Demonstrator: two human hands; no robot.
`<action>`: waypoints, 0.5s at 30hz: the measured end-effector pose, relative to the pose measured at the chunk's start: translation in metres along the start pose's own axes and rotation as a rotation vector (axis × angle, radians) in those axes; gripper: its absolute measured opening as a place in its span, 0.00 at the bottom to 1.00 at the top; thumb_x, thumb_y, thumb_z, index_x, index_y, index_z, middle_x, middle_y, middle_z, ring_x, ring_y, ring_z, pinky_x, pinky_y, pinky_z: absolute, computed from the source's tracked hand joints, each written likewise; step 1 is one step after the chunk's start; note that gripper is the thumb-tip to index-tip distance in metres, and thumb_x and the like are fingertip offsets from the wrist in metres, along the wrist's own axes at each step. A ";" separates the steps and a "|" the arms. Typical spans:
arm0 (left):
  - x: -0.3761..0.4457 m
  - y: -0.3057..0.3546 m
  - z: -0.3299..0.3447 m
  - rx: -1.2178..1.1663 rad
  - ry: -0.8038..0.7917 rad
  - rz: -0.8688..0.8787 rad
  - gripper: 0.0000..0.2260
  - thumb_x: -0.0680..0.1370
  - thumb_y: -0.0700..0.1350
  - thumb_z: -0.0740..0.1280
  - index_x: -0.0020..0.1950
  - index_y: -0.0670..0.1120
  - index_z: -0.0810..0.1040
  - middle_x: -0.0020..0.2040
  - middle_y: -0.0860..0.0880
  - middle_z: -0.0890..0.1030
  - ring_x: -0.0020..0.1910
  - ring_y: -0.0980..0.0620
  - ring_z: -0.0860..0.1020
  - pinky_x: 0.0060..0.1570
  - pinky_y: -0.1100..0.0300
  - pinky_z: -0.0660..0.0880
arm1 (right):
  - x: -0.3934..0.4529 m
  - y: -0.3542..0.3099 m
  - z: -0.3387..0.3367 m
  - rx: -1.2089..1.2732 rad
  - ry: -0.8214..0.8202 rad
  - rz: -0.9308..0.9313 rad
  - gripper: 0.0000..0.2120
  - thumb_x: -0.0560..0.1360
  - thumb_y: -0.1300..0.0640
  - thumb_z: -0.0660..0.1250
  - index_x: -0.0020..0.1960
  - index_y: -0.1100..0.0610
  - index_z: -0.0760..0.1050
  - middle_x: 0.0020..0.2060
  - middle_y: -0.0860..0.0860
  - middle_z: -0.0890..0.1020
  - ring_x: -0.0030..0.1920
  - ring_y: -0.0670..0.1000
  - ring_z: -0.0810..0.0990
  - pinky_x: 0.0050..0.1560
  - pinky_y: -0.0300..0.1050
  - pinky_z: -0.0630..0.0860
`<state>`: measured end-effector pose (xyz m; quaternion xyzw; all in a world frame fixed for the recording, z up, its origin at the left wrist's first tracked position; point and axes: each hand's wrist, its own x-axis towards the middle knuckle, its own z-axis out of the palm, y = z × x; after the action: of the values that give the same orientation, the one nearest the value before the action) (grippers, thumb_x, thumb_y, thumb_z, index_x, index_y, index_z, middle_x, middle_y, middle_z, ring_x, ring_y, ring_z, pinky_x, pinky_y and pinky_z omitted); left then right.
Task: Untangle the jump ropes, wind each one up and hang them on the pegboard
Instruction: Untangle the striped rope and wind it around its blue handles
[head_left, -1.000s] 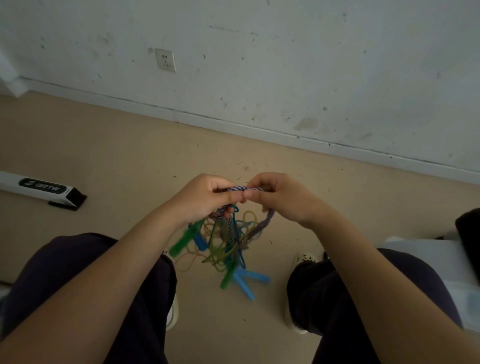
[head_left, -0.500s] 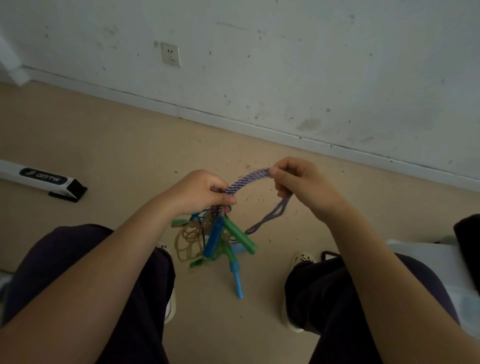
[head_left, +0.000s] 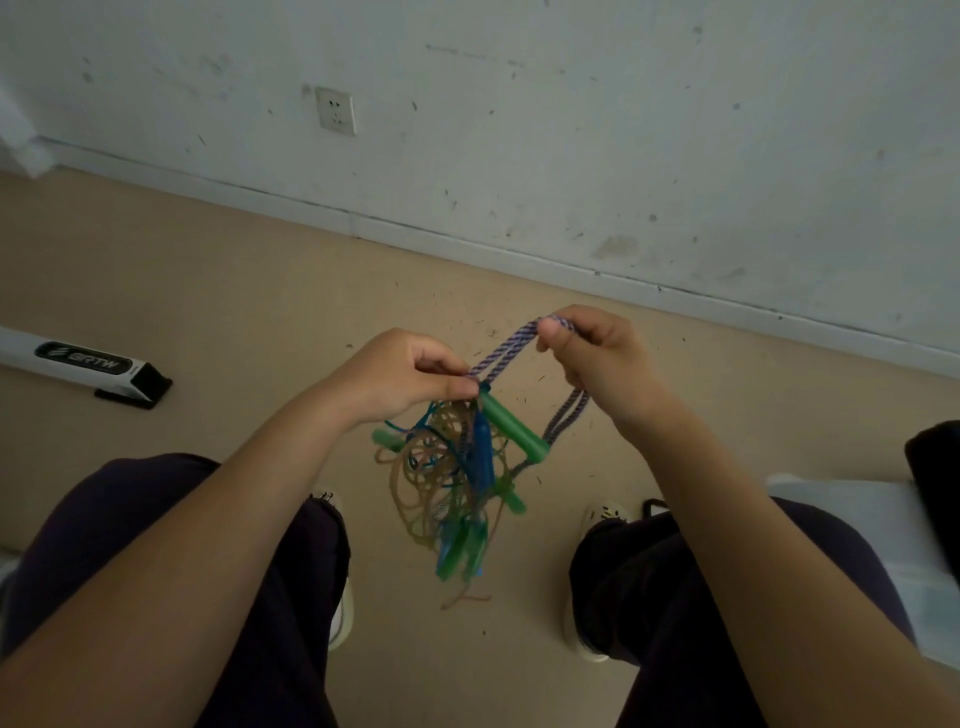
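A tangle of jump ropes hangs between my knees above the floor. It has tan, blue and purple-white braided cords and several green and blue handles. My left hand grips the top of the tangle. My right hand pinches a doubled loop of the purple braided rope and holds it up and to the right. One green handle juts out slantwise just below that loop. The pegboard is not in sight.
A white and black bar labelled SRTW lies on the tan floor at left. A white wall with a socket rises beyond. A white object with a dark item on it sits at the right edge.
My right hand has drawn the purple braided loop up and to the right, away from my left hand. The hanging tangle has swung and its handles have shifted.
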<state>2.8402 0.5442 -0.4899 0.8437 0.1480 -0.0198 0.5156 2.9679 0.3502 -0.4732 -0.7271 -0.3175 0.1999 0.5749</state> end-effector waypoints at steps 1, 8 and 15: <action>0.000 0.001 -0.001 -0.009 0.028 0.001 0.07 0.72 0.47 0.77 0.49 0.51 0.85 0.43 0.55 0.86 0.44 0.63 0.82 0.49 0.70 0.74 | 0.001 0.001 0.000 -0.013 0.030 -0.019 0.10 0.77 0.51 0.67 0.38 0.51 0.78 0.25 0.44 0.68 0.27 0.45 0.66 0.30 0.40 0.64; -0.004 0.006 0.004 -0.213 0.068 -0.036 0.08 0.72 0.40 0.76 0.49 0.47 0.83 0.38 0.54 0.84 0.35 0.62 0.81 0.36 0.72 0.72 | 0.000 0.004 -0.007 -0.065 -0.127 0.073 0.07 0.80 0.60 0.65 0.51 0.58 0.81 0.36 0.52 0.82 0.32 0.49 0.76 0.34 0.41 0.74; -0.007 0.007 0.006 -0.275 -0.017 -0.052 0.06 0.76 0.41 0.73 0.51 0.49 0.84 0.44 0.48 0.87 0.43 0.51 0.79 0.35 0.62 0.69 | 0.000 0.007 0.006 -0.094 -0.276 0.102 0.04 0.77 0.55 0.69 0.44 0.54 0.80 0.31 0.49 0.78 0.29 0.48 0.71 0.31 0.42 0.68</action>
<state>2.8364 0.5342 -0.4852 0.7608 0.1668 -0.0200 0.6269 2.9659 0.3536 -0.4815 -0.7340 -0.3652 0.3116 0.4804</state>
